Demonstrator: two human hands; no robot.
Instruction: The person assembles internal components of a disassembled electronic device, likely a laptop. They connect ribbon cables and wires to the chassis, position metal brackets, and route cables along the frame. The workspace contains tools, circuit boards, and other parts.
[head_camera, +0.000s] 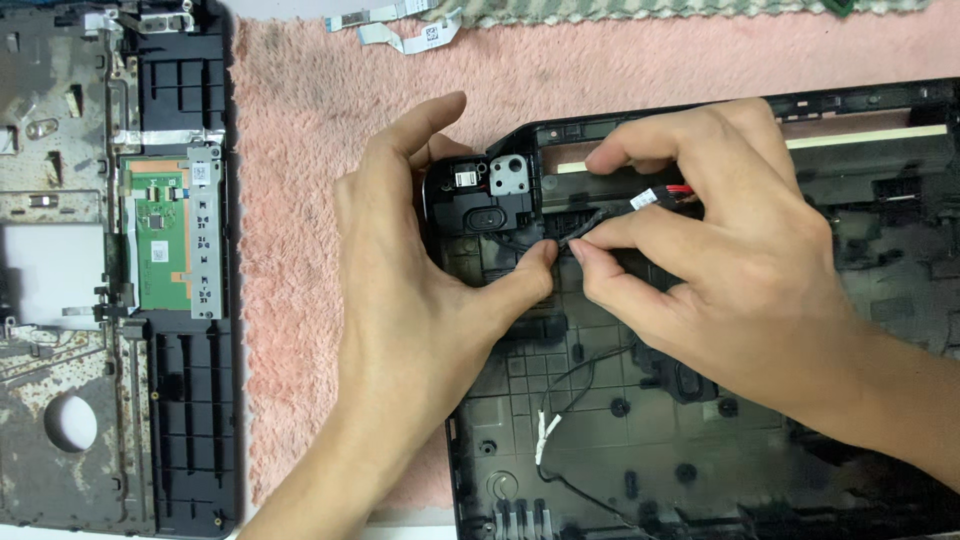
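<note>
A black plastic laptop base shell (600, 440) lies open on a pink towel. My left hand (420, 290) grips the shell's near-left corner, its thumb pressing a thin black cable (585, 228) inside the shell. My right hand (720, 240) pinches the same black cable just right of that thumb; the cable runs to a small white connector with red wires (660, 196). A black speaker module (480, 200) with a silver bracket sits in the corner under my left fingers. Another thin black wire (560, 400) with white tape loops across the shell floor.
A second laptop panel (120, 270) with a green circuit board (158, 240) and corroded metal lies at the left. White flat ribbon cables (410, 30) rest at the top of the pink towel (300, 200). A patterned cloth edges the top.
</note>
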